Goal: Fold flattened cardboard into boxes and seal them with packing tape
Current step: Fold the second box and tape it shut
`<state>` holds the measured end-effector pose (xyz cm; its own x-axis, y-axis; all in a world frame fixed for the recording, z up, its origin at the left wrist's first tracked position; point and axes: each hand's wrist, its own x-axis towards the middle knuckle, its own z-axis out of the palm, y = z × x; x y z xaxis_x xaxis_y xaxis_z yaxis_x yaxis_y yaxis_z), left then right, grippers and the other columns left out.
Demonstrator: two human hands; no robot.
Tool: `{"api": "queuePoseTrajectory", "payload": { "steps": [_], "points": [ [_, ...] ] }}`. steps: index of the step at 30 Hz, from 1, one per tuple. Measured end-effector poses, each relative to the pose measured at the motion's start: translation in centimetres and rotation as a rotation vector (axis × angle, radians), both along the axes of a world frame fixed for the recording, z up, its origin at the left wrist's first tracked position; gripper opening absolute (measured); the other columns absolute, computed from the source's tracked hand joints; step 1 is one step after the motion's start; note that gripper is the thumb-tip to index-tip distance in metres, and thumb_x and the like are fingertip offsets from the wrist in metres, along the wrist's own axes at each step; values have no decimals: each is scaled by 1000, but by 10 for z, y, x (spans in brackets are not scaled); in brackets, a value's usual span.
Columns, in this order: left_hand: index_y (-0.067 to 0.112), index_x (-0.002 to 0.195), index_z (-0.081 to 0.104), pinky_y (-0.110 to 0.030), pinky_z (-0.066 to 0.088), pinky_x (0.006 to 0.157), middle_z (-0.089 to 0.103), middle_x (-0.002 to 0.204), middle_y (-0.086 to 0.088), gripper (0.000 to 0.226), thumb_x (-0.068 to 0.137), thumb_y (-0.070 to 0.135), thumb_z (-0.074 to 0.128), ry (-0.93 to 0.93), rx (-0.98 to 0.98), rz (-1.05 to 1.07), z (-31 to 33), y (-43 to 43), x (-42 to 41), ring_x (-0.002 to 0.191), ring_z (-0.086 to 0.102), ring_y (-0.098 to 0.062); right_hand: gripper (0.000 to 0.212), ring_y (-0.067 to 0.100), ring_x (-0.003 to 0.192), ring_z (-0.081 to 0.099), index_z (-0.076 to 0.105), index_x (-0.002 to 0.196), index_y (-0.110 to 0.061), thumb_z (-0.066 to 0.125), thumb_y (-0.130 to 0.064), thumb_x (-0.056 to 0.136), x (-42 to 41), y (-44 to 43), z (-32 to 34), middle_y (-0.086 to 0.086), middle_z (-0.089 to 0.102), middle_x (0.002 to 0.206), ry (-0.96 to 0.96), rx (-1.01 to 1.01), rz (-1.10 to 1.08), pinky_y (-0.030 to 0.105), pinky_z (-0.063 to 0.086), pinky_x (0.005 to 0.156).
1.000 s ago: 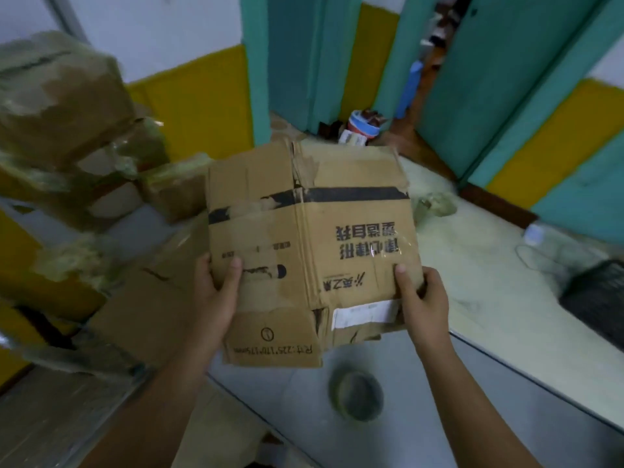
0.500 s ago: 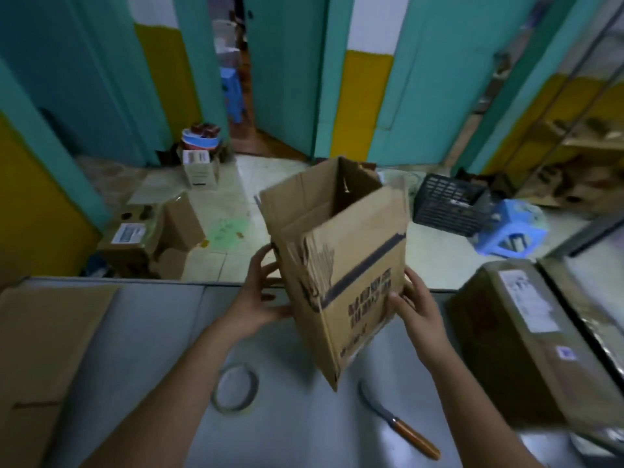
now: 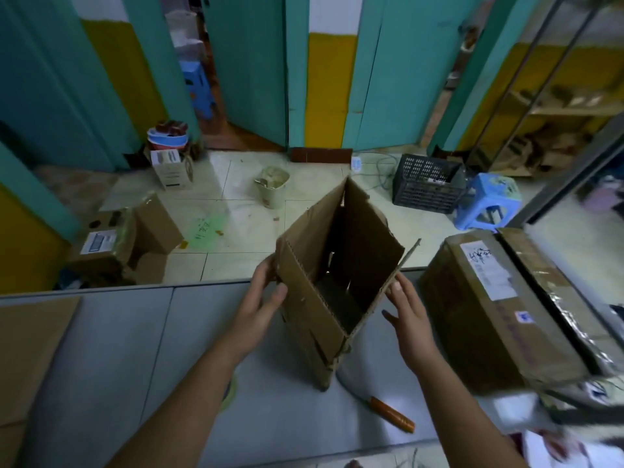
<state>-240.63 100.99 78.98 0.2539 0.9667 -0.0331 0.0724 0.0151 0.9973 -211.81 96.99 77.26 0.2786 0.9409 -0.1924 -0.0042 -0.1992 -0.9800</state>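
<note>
A worn brown cardboard box [image 3: 305, 315] is opened into a tube and stands tilted over the grey table [image 3: 118, 349], its open end facing me. My left hand [image 3: 261, 298] grips its left corner, thumb on the near wall and fingers behind. With straight fingers, my right hand [image 3: 407, 319] touches the box's right edge. A roll of clear packing tape [image 3: 231, 393] lies on the table, mostly hidden under my left forearm.
A knife with an orange handle [image 3: 388, 412] lies on the table just right of the box's lower corner. A large taped carton [image 3: 489, 315] stands at the right. Flat cardboard [image 3: 30, 349] lies at the left edge. Boxes, a crate and a stool sit on the floor beyond.
The flat cardboard has been spread into an open box and turned so its mouth faces me. My right hand has loosened to straight fingers against the right edge.
</note>
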Motion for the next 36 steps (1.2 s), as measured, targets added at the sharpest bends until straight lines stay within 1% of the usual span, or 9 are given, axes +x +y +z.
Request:
{"api": "queuePoseTrajectory", "payload": {
  "steps": [3,6,8,13,17,24,27,30,36],
  "points": [
    [42,162,32,-28,40,117,45,161,20,94,84,80,67,-16,63,60,16,5,8,150,40,-1,51,-20,119,55,49,129,-75,62,-84,80,5,6,25,-45,58,128,-42,74,-10,29,47,99],
    [55,157,33,-7,47,99,43,150,42,91,80,80,72,-24,81,87,34,11,13,138,43,17,80,-8,132,54,48,150,-48,63,-83,80,12,15,58,-19,58,146,-89,172,-37,33,48,106],
    [57,156,34,2,42,93,42,145,50,85,83,75,73,-10,111,90,43,11,15,132,40,25,81,0,136,53,47,152,-42,63,-81,82,16,21,77,-13,58,149,-103,236,-22,31,48,105],
    [53,139,54,-7,51,88,62,129,33,61,83,71,70,4,107,140,49,5,11,122,59,9,67,1,128,60,59,138,-45,73,-74,78,13,25,88,-12,65,139,-153,238,2,33,50,106],
    [48,128,60,-1,45,88,64,122,39,46,88,70,55,14,130,195,53,-1,5,119,58,15,44,6,121,66,67,128,-37,70,-50,86,13,31,85,-9,70,130,-95,179,-27,44,50,111],
    [73,122,57,-4,49,86,63,124,42,40,83,71,66,0,56,75,60,-11,-2,119,58,17,40,19,109,69,67,123,-34,57,-22,87,17,45,105,-7,74,111,-327,215,120,46,57,98],
    [69,128,56,-12,56,87,66,127,33,55,76,73,76,-29,29,67,54,-13,-5,120,64,7,29,20,99,69,71,109,-30,55,-20,88,21,50,107,-3,76,97,-403,229,200,45,57,89],
    [53,133,60,-21,58,93,70,128,21,64,73,68,80,-47,32,159,49,-12,-2,120,67,-2,27,8,81,65,70,102,-37,53,-20,90,23,54,106,-2,73,87,-492,201,268,32,49,75],
    [51,126,63,-17,60,80,74,121,20,47,85,47,86,-62,50,226,43,-8,5,109,72,-2,39,5,82,65,65,114,-43,45,-23,87,28,63,105,-4,74,84,-563,169,368,30,46,75]
  ]
}}
